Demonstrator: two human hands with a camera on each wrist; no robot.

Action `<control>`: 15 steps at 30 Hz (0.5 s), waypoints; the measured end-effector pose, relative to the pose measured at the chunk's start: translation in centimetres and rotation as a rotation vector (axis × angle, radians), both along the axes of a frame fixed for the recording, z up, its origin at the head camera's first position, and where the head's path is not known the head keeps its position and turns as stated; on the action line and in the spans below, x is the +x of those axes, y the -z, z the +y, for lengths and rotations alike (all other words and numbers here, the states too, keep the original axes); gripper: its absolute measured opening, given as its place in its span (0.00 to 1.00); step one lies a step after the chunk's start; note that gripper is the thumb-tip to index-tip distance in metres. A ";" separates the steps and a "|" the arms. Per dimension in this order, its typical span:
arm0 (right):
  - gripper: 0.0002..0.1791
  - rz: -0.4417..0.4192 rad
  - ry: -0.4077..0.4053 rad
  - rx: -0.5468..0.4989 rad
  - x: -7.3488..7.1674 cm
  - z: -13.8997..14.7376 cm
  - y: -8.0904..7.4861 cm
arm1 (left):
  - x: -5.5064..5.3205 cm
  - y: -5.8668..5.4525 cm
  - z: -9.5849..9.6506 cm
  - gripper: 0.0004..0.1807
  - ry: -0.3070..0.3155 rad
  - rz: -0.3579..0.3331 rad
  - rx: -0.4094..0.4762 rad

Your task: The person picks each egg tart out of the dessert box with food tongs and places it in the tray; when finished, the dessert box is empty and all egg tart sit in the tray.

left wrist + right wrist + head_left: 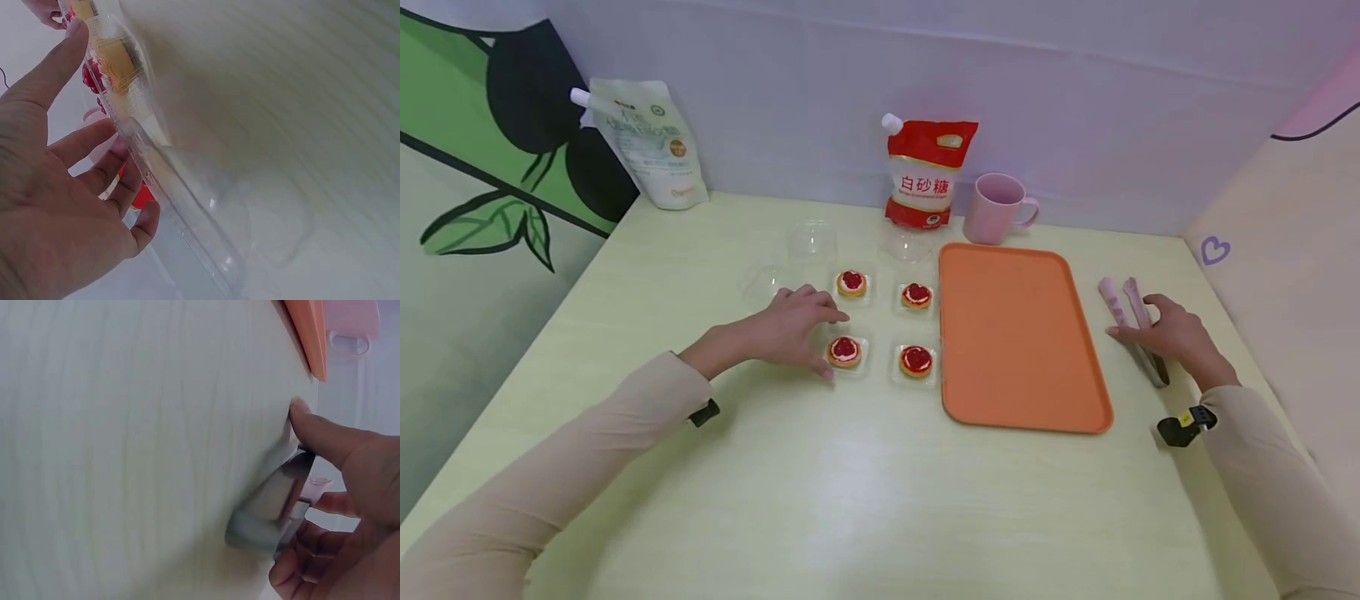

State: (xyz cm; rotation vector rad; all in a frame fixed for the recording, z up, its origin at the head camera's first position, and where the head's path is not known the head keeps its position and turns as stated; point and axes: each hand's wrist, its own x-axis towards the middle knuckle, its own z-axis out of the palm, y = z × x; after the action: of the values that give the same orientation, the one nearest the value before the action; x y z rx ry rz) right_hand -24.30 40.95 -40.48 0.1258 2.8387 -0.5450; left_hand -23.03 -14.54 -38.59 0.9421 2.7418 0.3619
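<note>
Tongs (1151,367) lie on counter (850,500) right of tray (1015,337), long axis near-far, pink ends pointing away, right hand (1176,337) straddling them, grip hard to tell, left hand (786,327), fingers wide, beside near-left tart (844,352).

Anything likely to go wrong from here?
1. The left hand is spread close around the front-left red-topped tart; a careless nudge could shift it or smear its top.

2. The clear lid just beyond that hand barely shows against the pale table, so it might get knocked.

3. The tongs have their arms apart at the right hand; an off-centre grip may let them twist.
</note>
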 end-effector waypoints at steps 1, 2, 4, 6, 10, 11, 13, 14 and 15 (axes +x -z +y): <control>0.55 0.005 -0.004 -0.002 0.0 0.1 0.1 | 0.0 0.0 0.0 0.45 -0.004 0.000 -0.004; 0.53 0.011 -0.008 -0.004 0.0 0.1 0.1 | 0.0 0.0 0.0 0.45 -0.009 -0.003 -0.007; 0.49 0.032 -0.020 -0.001 0.0 0.2 0.2 | 0.1 -0.1 0.1 0.45 -0.017 -0.006 -0.010; 0.45 0.056 -0.028 0.001 0.0 0.2 0.3 | 0.2 -0.2 0.2 0.45 -0.022 -0.008 -0.016; 0.41 0.090 -0.038 0.000 0.1 0.0 0.4 | 0.3 -0.3 0.3 0.45 -0.025 -0.003 -0.026; 0.40 0.091 -0.037 -0.004 0.1 -0.1 0.4 | 0.4 -0.3 0.4 0.45 -0.025 -0.002 -0.028; 0.39 0.104 -0.038 -0.013 0.1 -0.3 0.4 | 0.5 -0.4 0.4 0.45 -0.030 0.000 -0.034; 0.38 0.113 -0.039 -0.020 0.1 -0.3 0.4 | 0.5 -0.4 0.5 0.45 -0.035 0.000 -0.036; 0.37 0.126 -0.041 -0.028 0.1 -0.4 0.4 | 0.5 -0.4 0.5 0.45 -0.038 0.004 -0.040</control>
State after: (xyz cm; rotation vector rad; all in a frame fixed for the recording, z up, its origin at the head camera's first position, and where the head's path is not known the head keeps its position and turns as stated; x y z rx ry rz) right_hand -24.18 40.53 -40.89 0.0290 2.9466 -0.6033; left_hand -22.48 -14.06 -38.20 0.8834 2.7631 0.3114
